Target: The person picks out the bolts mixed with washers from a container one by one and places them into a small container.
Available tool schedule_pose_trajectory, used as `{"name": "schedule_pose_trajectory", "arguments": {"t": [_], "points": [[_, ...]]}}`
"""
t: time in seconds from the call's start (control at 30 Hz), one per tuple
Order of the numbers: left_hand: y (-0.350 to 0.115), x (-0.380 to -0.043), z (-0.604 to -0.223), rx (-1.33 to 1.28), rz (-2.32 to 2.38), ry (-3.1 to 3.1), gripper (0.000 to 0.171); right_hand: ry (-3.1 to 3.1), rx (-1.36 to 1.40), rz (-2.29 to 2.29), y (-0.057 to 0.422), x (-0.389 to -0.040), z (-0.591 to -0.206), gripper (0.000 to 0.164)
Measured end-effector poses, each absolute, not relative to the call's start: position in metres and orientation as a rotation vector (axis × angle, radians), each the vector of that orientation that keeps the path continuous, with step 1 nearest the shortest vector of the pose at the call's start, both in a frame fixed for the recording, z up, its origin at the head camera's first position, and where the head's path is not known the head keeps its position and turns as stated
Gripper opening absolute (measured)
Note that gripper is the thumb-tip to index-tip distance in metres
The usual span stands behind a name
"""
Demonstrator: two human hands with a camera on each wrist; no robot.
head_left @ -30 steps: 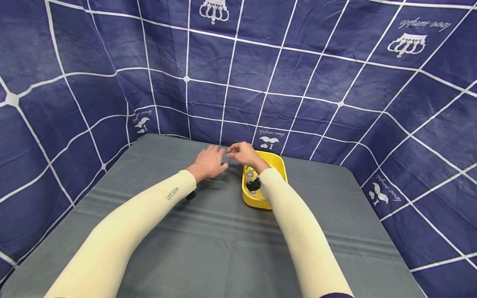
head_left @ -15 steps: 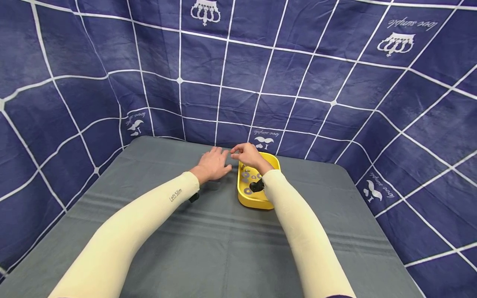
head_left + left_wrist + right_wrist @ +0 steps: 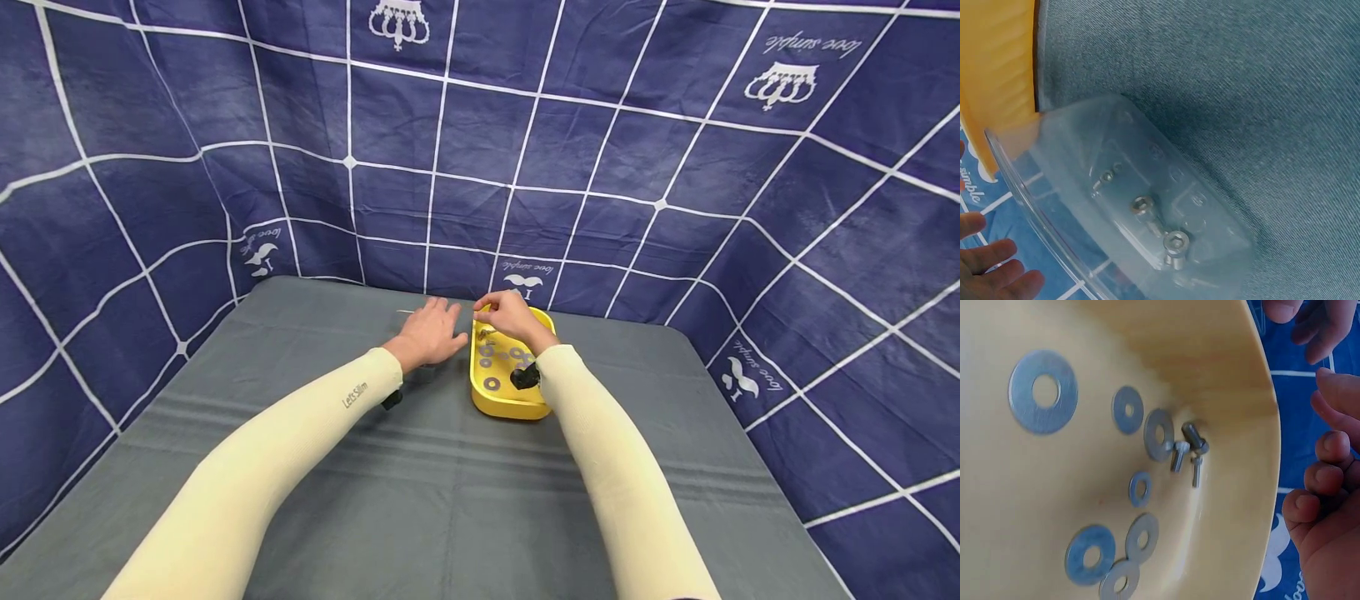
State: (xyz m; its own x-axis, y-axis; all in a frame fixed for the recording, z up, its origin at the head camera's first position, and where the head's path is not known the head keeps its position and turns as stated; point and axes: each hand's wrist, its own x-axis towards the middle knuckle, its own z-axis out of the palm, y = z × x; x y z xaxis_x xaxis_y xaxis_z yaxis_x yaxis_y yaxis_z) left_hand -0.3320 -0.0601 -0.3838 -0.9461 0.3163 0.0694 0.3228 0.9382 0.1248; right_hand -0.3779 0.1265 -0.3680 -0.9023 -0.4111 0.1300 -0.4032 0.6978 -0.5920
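Note:
My left hand (image 3: 430, 333) hovers with spread fingers at a clear plastic container, which it mostly covers in the head view. In the left wrist view the clear container (image 3: 1210, 269) holds a few socket-head screws (image 3: 1175, 242), and my fingertips show beside its rim. My right hand (image 3: 510, 317) is over the far left part of a yellow bin (image 3: 510, 408). Its fingers (image 3: 1322, 479) are loosely curled at the rim, with nothing visible between them. Inside the bin lie several flat washers (image 3: 1043, 392) and a few small screws (image 3: 1180, 456).
Grey cloth (image 3: 375, 500) covers the table. A blue curtain (image 3: 450, 200) with white lines stands close behind the bin and container, and wraps round both sides.
My right hand has drawn away from the left hand, rightward over the yellow bin. The left hand stays by the container. The head view has shifted slightly to the right.

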Motion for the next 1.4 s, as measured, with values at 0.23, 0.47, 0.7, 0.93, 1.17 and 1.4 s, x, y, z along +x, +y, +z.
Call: {"name": "schedule_pose_trajectory", "arguments": {"t": [0.23, 0.47, 0.7, 0.93, 1.17, 1.4], "points": [[-0.053, -0.333, -0.386, -0.532, -0.239, -3.005, 0.065, 2.935, -0.649, -0.969, 0.139, -0.376, -0.368, 0.022], [-0.045, -0.333, -0.389, -0.54, -0.252, -3.009, 0.064, 2.94, -0.626, -0.969, 0.151, -0.372, -0.37, 0.023], [-0.036, -0.334, -0.39, -0.543, -0.247, -3.031, 0.067, 2.934, -0.581, -0.986, 0.162, -0.372, -0.376, 0.025], [-0.029, -0.335, -0.392, -0.563, -0.248, -3.03, 0.069, 2.943, -0.543, -1.005, 0.169, -0.37, -0.378, 0.021], [-0.022, -0.334, -0.398, -0.563, -0.291, -3.043, 0.068, 2.915, -0.473, -1.033, 0.176, -0.367, -0.378, 0.025], [-0.017, -0.333, -0.401, -0.561, -0.294, -3.039, 0.067, 2.924, -0.457, -1.051, 0.182, -0.367, -0.381, 0.024]]}}
